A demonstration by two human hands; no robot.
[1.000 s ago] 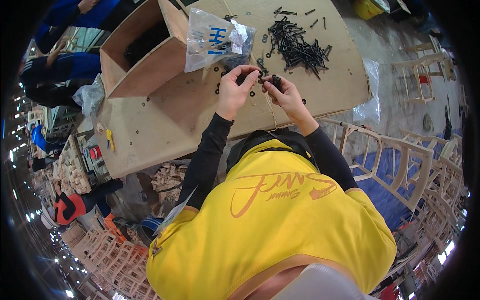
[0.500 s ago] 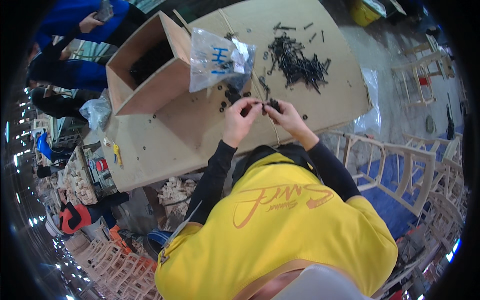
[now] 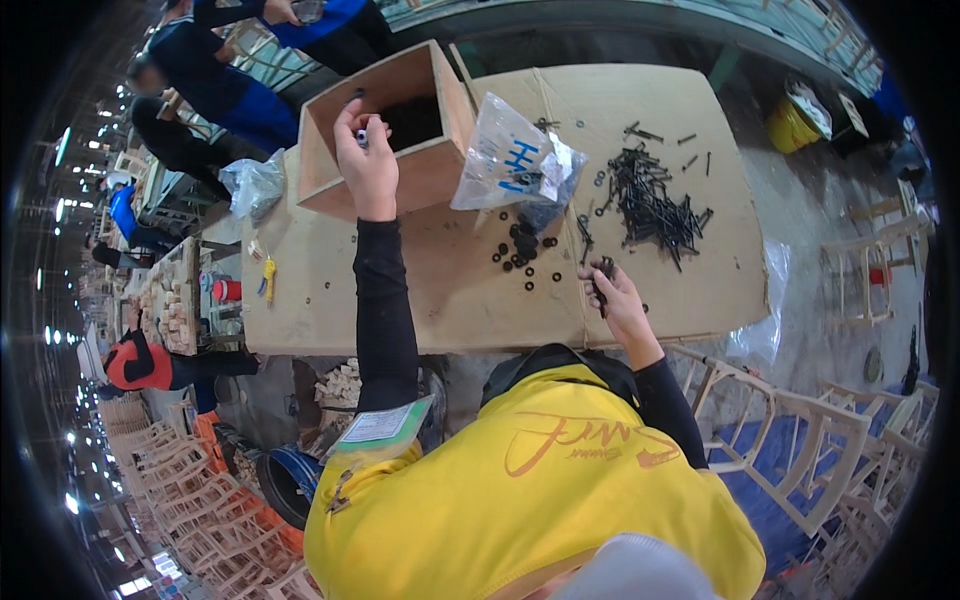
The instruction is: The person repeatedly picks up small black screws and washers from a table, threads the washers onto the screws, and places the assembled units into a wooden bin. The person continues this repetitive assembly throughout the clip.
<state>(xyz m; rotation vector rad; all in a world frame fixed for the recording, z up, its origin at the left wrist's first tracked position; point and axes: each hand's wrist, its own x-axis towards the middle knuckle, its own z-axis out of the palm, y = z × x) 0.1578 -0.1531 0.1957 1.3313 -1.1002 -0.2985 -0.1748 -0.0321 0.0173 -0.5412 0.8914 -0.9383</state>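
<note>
Our left hand (image 3: 367, 165), fingers bent and forearm reaching straight out, pinches one small dark part (image 3: 357, 95) over the opening of one wooden box (image 3: 430, 170); we cannot tell exactly what the part is. Our right hand (image 3: 622, 300), angled inward low over the table (image 3: 460, 310), is closed around dark bolts (image 3: 602, 285), too bunched to count. Beyond it lies one heap of black bolts (image 3: 642, 192), also uncountable. Between our hands we count at least eight dark washers (image 3: 523, 240) beside one clear bag (image 3: 500, 150); farther left, one yellow-handled tool (image 3: 268, 283).
</note>
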